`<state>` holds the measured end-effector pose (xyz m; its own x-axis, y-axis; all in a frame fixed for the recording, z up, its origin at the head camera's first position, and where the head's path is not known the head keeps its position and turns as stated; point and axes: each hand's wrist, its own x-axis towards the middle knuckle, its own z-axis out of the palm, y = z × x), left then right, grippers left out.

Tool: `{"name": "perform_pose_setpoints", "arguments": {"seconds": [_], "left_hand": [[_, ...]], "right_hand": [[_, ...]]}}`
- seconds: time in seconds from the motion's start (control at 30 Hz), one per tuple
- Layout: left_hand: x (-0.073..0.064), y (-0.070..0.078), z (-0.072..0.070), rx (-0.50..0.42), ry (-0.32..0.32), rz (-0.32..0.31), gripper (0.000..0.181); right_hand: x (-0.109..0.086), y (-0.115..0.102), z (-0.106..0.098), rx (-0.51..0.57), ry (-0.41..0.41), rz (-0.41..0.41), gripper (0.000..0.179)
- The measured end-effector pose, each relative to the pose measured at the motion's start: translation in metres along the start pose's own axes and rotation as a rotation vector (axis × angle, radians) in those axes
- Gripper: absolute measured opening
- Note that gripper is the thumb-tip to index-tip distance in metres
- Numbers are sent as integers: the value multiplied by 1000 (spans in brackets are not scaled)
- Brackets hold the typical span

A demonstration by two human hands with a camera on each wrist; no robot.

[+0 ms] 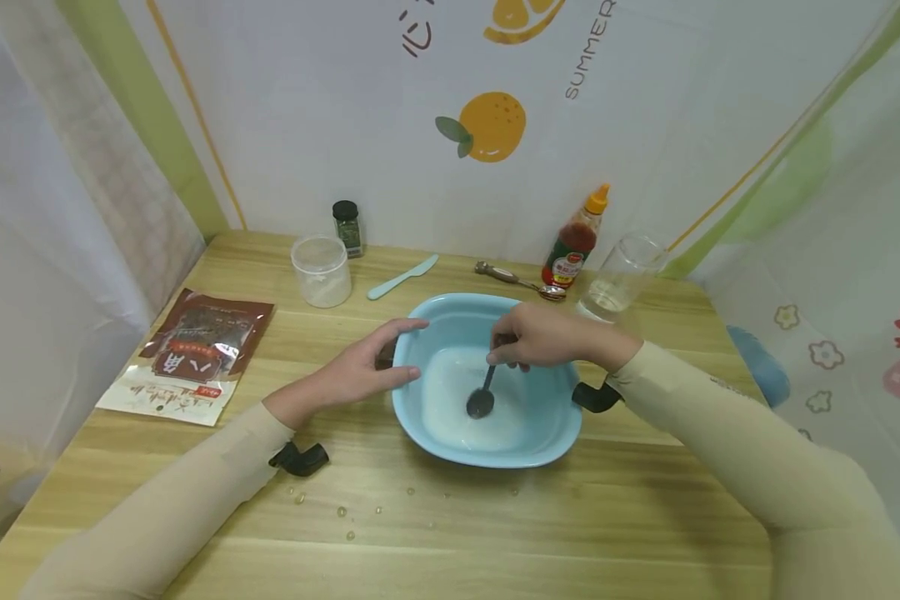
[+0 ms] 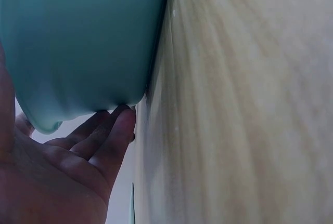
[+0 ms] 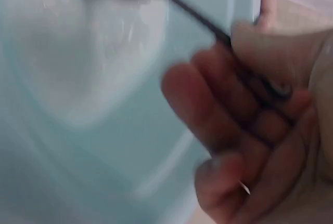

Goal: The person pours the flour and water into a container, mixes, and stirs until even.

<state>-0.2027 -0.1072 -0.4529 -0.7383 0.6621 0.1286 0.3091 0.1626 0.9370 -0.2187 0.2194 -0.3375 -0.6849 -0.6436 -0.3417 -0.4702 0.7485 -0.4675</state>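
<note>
- On my feed the fingers of the right hand are pinched, thumb against fingertips, on the thin handle of a dark spoon with an oval bowl.
- I see the left hand grasping the left rim of a light-blue, rounded basin, its thumb over the edge; my left wrist view shows other fingertips against the outer wall, near the base.
- The spoon slants down inside the basin, its bowl over the milky white liquid; I cannot tell how far it dips in.
- Beige sleeves cover both forearms, and a black curved fitting sits at each wrist.
- Around the basin, on the pale wood-grain table, I count a mint-green knife and a metal spoon with a decorated handle just behind it.
- To the right rear I have a red sauce bottle with an orange cap and a clear drinking glass.
- To the left rear: a clear tub of white contents and a small black-lidded jar.
- Farther left lies a brown-and-white printed pouch.
- Droplets dot the near tabletop.
- Behind everything hangs a white fruit-print curtain.
</note>
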Motion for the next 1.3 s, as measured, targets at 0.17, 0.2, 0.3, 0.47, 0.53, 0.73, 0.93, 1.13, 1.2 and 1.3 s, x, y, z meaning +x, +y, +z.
{"name": "perform_pose_setpoints", "arguments": {"seconds": [0.17,0.2,0.3,0.47,0.53,0.73,0.93,1.13,1.2,1.3], "left_hand": [[0,0,1,-1,-2,4,71],[0,0,1,0,-4,7,70],[-2,0,1,1,0,7,70],[-5,-3,2,-19,4,-1,70],[-5,-5,2,-23,1,-2,70],[-5,-3,2,-30,-4,2,70],[-3,-2,1,-27,-5,-2,70],[-3,0,0,-26,-9,2,69],[-2,0,-1,-28,-9,7,69],[-1,0,0,-35,-15,12,69]], "right_hand": [[-6,7,-6,-113,88,83,17],[-7,8,-5,-117,61,72,17],[-6,7,-2,-68,-37,5,17],[-3,6,-1,-82,44,-1,15],[-5,8,-3,-106,60,41,15],[-7,2,1,-31,-79,-32,19],[-5,-2,4,-42,-8,-47,15],[-4,-5,6,0,-111,-89,17],[-2,-5,6,1,-77,-95,17],[-1,-3,5,-34,10,-46,15]]}}
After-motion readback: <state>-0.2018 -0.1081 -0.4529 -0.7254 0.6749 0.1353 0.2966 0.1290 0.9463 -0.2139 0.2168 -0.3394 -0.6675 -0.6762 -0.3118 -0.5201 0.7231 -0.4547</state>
